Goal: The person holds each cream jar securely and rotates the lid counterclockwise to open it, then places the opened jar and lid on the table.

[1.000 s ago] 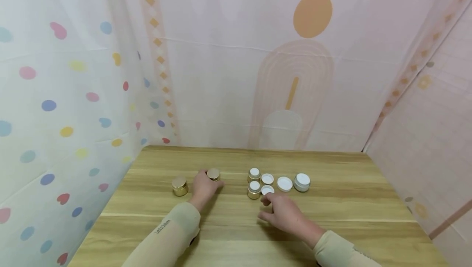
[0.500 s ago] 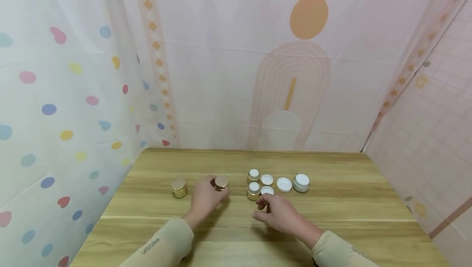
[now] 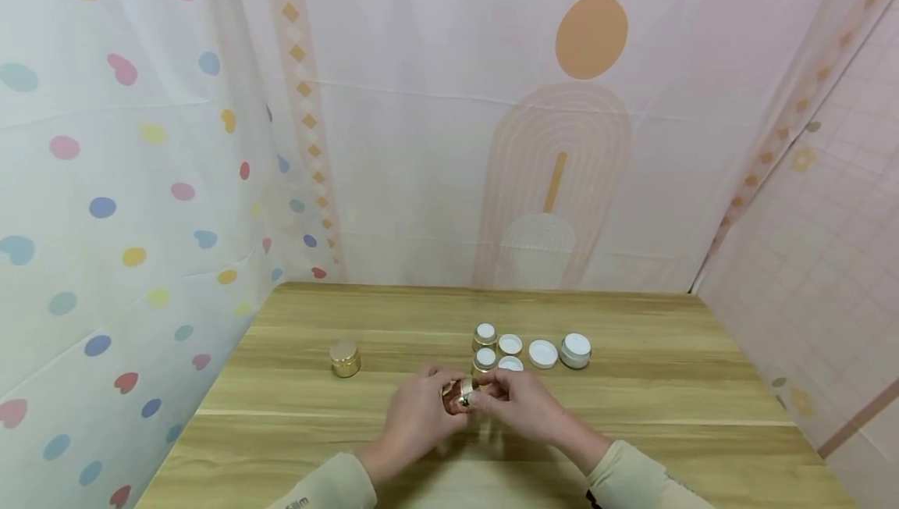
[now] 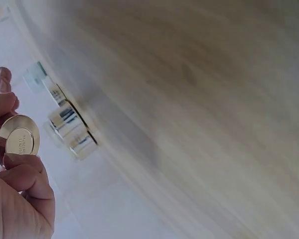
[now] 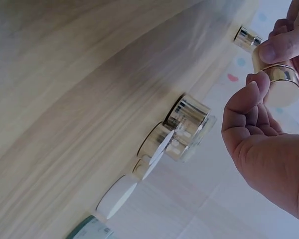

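A small gold jar (image 3: 458, 396) is tilted on its side between both hands, above the table's near middle. The left hand (image 3: 417, 418) grips its body; in the left wrist view, the jar's round gold base (image 4: 21, 142), with small print, shows above the left hand's curled fingers (image 4: 27, 181). On the jar's other end, the right hand (image 3: 527, 409) pinches the lid between thumb and fingers. In the right wrist view, the lid (image 5: 283, 93) faces the right hand (image 5: 269, 144), and the left thumb lies on the jar's body.
A closed gold jar (image 3: 345, 359) stands at the left. Just beyond the right hand are two gold jars with white tops (image 3: 485, 337), small upturned lids (image 3: 509, 344), a larger white-lined lid (image 3: 543, 353) and a wider pale jar (image 3: 576, 350). Patterned curtains border the table (image 3: 393, 306).
The left hand has lifted the gold jar and carried it right and nearer, tipping it over. The right hand has moved slightly left and now pinches its lid end.
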A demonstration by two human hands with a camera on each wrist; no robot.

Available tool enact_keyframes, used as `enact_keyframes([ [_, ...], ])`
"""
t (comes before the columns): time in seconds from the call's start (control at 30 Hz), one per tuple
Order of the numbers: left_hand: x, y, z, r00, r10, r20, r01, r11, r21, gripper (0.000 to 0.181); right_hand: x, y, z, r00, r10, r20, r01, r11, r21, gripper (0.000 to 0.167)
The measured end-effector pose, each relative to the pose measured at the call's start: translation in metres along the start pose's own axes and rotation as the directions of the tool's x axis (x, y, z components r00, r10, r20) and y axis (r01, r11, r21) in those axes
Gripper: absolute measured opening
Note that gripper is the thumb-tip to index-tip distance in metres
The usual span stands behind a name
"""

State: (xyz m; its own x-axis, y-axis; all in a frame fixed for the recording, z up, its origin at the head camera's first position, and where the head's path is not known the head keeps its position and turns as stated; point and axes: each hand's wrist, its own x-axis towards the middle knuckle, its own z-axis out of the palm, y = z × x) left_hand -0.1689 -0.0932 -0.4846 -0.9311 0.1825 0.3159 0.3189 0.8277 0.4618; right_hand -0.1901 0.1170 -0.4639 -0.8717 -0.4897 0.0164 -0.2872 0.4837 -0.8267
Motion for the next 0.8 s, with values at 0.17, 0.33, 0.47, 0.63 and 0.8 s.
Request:
enact_keyframes([
  [0.17, -0.0036, 0.0035, 0.0015, 0.999, 0.044, 0.012, -0.044, 0.998, 0.035, 0.051, -0.0003, 0.002, 0.0004, 1.0, -0.008, 0.017, 0.008, 1.0, -0.009, 0.038],
  [0.33, -0.0043, 0.0035, 0.0024, 0.997, 0.065, 0.033, -0.067, 0.996, 0.055, 0.049, -0.0013, 0.0037, -0.0007, 0.999, 0.017, 0.034, -0.017, 1.0, 0.011, 0.038],
  [0.47, -0.0043, 0.0011, 0.0027, 0.993, 0.111, 0.042, -0.114, 0.991, 0.067, 0.048, -0.0028, 0.0067, -0.0019, 0.998, 0.043, 0.038, -0.044, 0.998, 0.041, 0.039],
  [0.63, -0.0027, -0.0021, 0.0026, 0.983, 0.178, 0.046, -0.182, 0.98, 0.082, 0.042, -0.004, 0.0087, -0.0026, 0.999, 0.031, 0.042, -0.033, 0.998, 0.052, 0.034],
  [0.8, -0.0006, -0.0044, 0.0021, 0.974, 0.213, 0.072, -0.217, 0.974, 0.058, 0.033, -0.0058, 0.0095, -0.0011, 0.999, 0.025, 0.046, -0.027, 0.998, 0.061, 0.031],
])
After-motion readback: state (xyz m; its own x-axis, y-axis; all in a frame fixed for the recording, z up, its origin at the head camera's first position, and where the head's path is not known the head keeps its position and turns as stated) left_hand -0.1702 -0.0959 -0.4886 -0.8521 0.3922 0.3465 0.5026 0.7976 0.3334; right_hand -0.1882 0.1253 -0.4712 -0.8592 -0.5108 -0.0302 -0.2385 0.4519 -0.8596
